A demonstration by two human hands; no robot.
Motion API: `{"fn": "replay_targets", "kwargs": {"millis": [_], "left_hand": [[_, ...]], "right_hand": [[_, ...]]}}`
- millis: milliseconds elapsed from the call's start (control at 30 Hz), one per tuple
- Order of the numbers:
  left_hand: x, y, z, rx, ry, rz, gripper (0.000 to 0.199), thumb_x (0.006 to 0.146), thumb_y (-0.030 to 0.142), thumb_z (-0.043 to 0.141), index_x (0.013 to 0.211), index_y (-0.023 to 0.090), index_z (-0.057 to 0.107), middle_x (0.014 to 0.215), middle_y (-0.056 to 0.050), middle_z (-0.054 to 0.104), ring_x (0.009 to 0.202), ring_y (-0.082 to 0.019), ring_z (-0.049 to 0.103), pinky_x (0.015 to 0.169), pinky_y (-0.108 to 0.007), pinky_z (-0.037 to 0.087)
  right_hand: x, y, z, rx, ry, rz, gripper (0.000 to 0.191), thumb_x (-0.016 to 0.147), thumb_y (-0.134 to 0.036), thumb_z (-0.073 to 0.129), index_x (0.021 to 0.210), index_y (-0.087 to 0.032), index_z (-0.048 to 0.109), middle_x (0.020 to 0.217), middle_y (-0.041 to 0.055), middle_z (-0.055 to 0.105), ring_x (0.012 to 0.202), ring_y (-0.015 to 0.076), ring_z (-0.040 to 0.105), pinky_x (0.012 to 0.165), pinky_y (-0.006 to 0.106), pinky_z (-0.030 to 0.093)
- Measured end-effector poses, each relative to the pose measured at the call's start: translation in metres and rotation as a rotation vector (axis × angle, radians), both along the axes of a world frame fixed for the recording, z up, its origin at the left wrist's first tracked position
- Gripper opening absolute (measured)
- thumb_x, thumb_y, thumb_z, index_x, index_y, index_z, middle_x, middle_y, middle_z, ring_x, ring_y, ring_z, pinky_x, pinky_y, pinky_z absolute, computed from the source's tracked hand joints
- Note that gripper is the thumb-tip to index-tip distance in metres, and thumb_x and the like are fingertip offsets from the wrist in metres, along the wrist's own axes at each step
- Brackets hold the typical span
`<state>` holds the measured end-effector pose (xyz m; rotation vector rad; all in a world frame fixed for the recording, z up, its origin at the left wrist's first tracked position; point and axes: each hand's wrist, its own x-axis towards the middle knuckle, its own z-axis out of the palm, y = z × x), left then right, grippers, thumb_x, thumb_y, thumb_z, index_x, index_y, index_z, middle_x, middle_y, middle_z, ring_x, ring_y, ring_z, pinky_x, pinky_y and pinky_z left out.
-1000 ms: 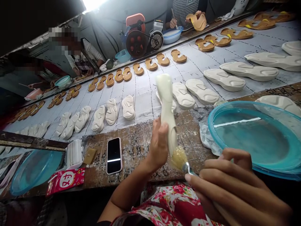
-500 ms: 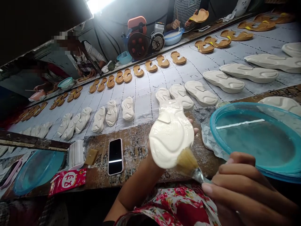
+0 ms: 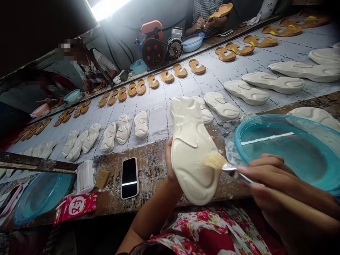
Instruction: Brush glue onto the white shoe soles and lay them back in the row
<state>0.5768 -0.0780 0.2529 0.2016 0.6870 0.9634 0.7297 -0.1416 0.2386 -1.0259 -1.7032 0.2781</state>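
A glossy cream shoe sole [image 3: 188, 141] is held up near the middle of the view. My left hand [image 3: 171, 161] grips it from behind, with part of the fingers hidden by it. My right hand [image 3: 276, 184] is closed round the wooden handle of a brush [image 3: 216, 161], whose pale bristles touch the sole's face on the right side. To the right, a blue basin [image 3: 281, 148] holds cloudy liquid.
Rows of white soles [image 3: 247, 92] and tan soles [image 3: 198, 66] lie on a white belt [image 3: 159, 102]. A phone [image 3: 130, 178], a red packet [image 3: 75, 206] and another basin [image 3: 42, 194] are at left. People work across the belt.
The sole has tilted and now shows more of its length. The brush has moved up from the sole's lower edge onto its face. The view has shifted slightly.
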Motion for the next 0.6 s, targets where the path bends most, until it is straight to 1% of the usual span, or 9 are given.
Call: {"fn": "replay_targets", "kwargs": {"millis": [100, 167, 200, 267, 333, 400, 500, 533, 600], "left_hand": [[-0.001, -0.001, -0.003, 0.015, 0.073, 0.099, 0.076, 0.077, 0.065, 0.012, 0.117, 0.017, 0.056, 0.112, -0.010, 0.061, 0.101, -0.031, 0.055, 0.082, -0.044, 0.042], [-0.005, 0.001, -0.008, 0.035, 0.089, 0.148, 0.075, 0.078, 0.063, 0.010, 0.117, 0.018, 0.055, 0.111, -0.009, 0.061, 0.097, -0.029, 0.056, 0.079, -0.042, 0.042], [-0.007, 0.002, -0.011, 0.042, 0.079, 0.161, 0.074, 0.079, 0.063, 0.010, 0.118, 0.018, 0.055, 0.110, -0.010, 0.061, 0.097, -0.028, 0.056, 0.079, -0.041, 0.042], [-0.008, 0.004, -0.017, 0.056, 0.048, 0.179, 0.073, 0.080, 0.061, 0.011, 0.118, 0.017, 0.054, 0.107, -0.011, 0.062, 0.099, -0.029, 0.056, 0.082, -0.042, 0.043], [-0.007, 0.005, -0.021, 0.074, 0.024, 0.187, 0.071, 0.079, 0.061, 0.016, 0.117, 0.016, 0.054, 0.103, -0.012, 0.063, 0.100, -0.029, 0.056, 0.085, -0.042, 0.043], [-0.002, 0.005, -0.023, 0.099, 0.031, 0.186, 0.068, 0.079, 0.060, 0.021, 0.115, 0.014, 0.055, 0.100, -0.012, 0.063, 0.099, -0.028, 0.057, 0.087, -0.042, 0.043], [0.002, 0.005, -0.025, 0.130, 0.049, 0.208, 0.066, 0.078, 0.060, 0.023, 0.112, 0.013, 0.057, 0.094, -0.011, 0.064, 0.097, -0.028, 0.058, 0.089, -0.042, 0.043], [0.002, 0.005, -0.026, 0.113, 0.052, 0.228, 0.067, 0.078, 0.060, 0.022, 0.111, 0.014, 0.057, 0.092, -0.011, 0.064, 0.097, -0.028, 0.058, 0.090, -0.043, 0.043], [-0.002, 0.007, -0.030, 0.045, 0.056, 0.269, 0.068, 0.079, 0.061, 0.020, 0.111, 0.014, 0.056, 0.089, -0.011, 0.064, 0.099, -0.029, 0.057, 0.092, -0.046, 0.041]], "right_hand": [[-0.011, 0.006, 0.005, 0.105, -0.123, 0.112, 0.011, 0.082, -0.014, 0.050, 0.091, -0.015, 0.056, 0.072, 0.0013, 0.060, 0.072, 0.0096, 0.055, 0.076, 0.031, 0.039], [-0.013, 0.005, 0.005, 0.167, -0.250, 0.206, 0.010, 0.081, -0.013, 0.051, 0.090, -0.014, 0.056, 0.069, -0.0006, 0.060, 0.070, 0.0077, 0.056, 0.078, 0.029, 0.037], [-0.013, 0.004, 0.005, 0.178, -0.268, 0.252, 0.010, 0.081, -0.013, 0.050, 0.088, -0.014, 0.056, 0.067, -0.0016, 0.060, 0.068, 0.0068, 0.056, 0.078, 0.028, 0.037], [-0.010, 0.002, 0.004, 0.168, -0.211, 0.310, 0.010, 0.080, -0.012, 0.048, 0.085, -0.015, 0.056, 0.062, -0.0032, 0.057, 0.064, 0.0056, 0.054, 0.078, 0.027, 0.038], [-0.008, 0.004, 0.003, 0.145, -0.120, 0.300, 0.012, 0.079, -0.010, 0.046, 0.085, -0.016, 0.055, 0.060, -0.0029, 0.055, 0.063, 0.0064, 0.054, 0.079, 0.028, 0.039], [-0.010, 0.009, -0.001, 0.136, -0.043, 0.234, 0.013, 0.079, -0.010, 0.047, 0.089, -0.014, 0.055, 0.065, 0.0000, 0.057, 0.068, 0.0088, 0.054, 0.076, 0.030, 0.039], [-0.023, 0.016, -0.015, 0.202, 0.023, 0.144, 0.015, 0.077, -0.008, 0.051, 0.090, -0.012, 0.057, 0.067, 0.0018, 0.058, 0.069, 0.0100, 0.052, 0.071, 0.030, 0.038], [-0.027, 0.017, -0.020, 0.213, 0.012, 0.146, 0.014, 0.076, -0.007, 0.052, 0.088, -0.012, 0.057, 0.065, 0.0009, 0.057, 0.067, 0.0094, 0.051, 0.071, 0.030, 0.037], [-0.033, 0.014, -0.029, 0.183, -0.041, 0.200, 0.014, 0.075, -0.006, 0.052, 0.085, -0.013, 0.057, 0.062, -0.0012, 0.055, 0.064, 0.0082, 0.050, 0.072, 0.030, 0.035]]}}
